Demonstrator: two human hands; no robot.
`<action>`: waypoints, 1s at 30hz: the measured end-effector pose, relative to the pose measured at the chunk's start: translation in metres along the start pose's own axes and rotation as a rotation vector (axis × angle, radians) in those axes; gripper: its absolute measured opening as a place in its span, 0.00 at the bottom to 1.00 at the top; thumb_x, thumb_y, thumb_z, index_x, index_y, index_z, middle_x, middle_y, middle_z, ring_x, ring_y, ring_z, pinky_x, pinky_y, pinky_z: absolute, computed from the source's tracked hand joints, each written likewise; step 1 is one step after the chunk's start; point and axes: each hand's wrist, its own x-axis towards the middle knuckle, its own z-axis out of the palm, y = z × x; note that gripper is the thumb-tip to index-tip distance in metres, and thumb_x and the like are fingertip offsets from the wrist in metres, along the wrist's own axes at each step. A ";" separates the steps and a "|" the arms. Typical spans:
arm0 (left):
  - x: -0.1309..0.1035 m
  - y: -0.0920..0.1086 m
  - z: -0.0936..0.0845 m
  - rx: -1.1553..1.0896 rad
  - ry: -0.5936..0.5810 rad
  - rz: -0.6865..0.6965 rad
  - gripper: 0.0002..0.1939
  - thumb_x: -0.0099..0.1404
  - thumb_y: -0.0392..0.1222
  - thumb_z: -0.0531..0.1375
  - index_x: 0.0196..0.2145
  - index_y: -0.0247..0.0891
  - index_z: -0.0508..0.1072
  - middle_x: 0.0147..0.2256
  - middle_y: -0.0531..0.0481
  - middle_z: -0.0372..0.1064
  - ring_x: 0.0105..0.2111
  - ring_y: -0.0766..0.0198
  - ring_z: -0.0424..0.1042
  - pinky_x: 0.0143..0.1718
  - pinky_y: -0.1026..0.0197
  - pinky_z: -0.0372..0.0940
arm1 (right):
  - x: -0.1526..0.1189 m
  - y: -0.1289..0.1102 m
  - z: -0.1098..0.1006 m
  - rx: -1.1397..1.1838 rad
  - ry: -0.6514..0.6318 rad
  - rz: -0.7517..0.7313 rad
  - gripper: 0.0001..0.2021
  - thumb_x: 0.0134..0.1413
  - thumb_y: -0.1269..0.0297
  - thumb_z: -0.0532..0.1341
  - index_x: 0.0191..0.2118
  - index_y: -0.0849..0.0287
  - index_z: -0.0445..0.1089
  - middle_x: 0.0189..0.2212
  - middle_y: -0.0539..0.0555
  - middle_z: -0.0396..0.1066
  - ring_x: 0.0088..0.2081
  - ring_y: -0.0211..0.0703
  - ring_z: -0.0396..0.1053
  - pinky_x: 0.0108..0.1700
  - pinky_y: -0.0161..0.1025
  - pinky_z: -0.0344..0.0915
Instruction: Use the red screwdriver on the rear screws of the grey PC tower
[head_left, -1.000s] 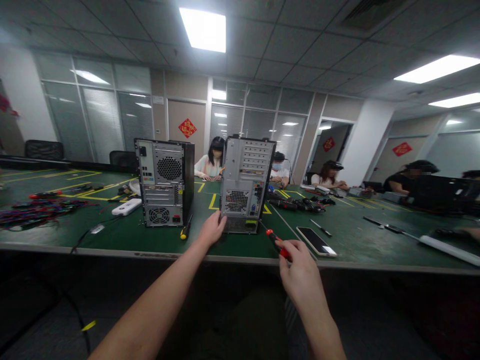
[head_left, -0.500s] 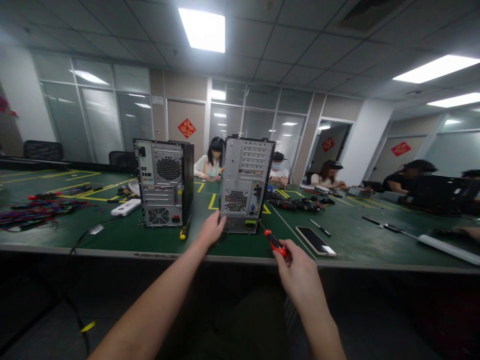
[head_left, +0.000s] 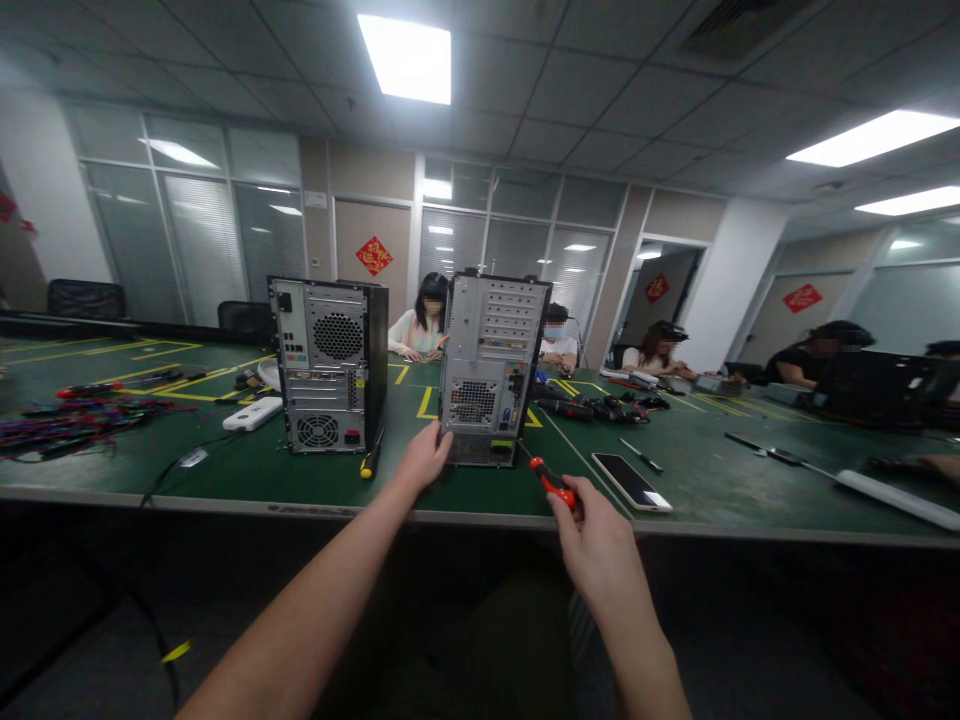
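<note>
Two computer towers stand upright on the green table, backs towards me. My left hand (head_left: 426, 456) rests against the lower left edge of the right tower (head_left: 491, 375); its fingers go partly out of sight at the tower's side. A red and black screwdriver (head_left: 551, 482) is held in my right hand (head_left: 592, 525) by the end of its handle, its shaft pointing at the tower's lower right corner. Whether the tip touches the case is too small to tell. The left tower (head_left: 322, 365) has a yellow and black screwdriver (head_left: 370, 456) lying beside its base.
On the green table (head_left: 694, 500), a phone (head_left: 631, 482) lies right of my right hand. Black cables (head_left: 600, 406) lie behind it, a white power strip (head_left: 253, 414) and coloured wires (head_left: 64, 425) at the left. Several people sit across the table.
The screwdriver handle has turned a little in my right hand, which has shifted very slightly. My left hand and both towers look unmoved.
</note>
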 end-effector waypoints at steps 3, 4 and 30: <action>0.000 0.001 -0.001 0.000 -0.004 0.001 0.13 0.76 0.50 0.50 0.42 0.40 0.69 0.44 0.40 0.76 0.45 0.53 0.75 0.45 0.55 0.66 | 0.001 -0.001 -0.001 0.020 -0.015 0.051 0.19 0.67 0.52 0.54 0.51 0.61 0.72 0.32 0.55 0.73 0.34 0.50 0.73 0.40 0.43 0.67; 0.000 0.001 -0.001 -0.001 -0.005 0.002 0.13 0.76 0.50 0.50 0.42 0.40 0.69 0.44 0.40 0.76 0.45 0.53 0.75 0.45 0.56 0.66 | 0.000 -0.001 -0.001 0.022 -0.019 0.053 0.19 0.67 0.52 0.54 0.51 0.60 0.72 0.31 0.55 0.73 0.33 0.49 0.73 0.39 0.43 0.66; 0.000 0.000 0.000 0.009 0.007 0.003 0.12 0.76 0.49 0.51 0.41 0.41 0.69 0.41 0.41 0.76 0.42 0.54 0.75 0.42 0.57 0.65 | 0.003 0.001 0.003 0.063 -0.045 0.124 0.21 0.67 0.50 0.53 0.51 0.60 0.72 0.29 0.54 0.75 0.33 0.51 0.76 0.38 0.43 0.67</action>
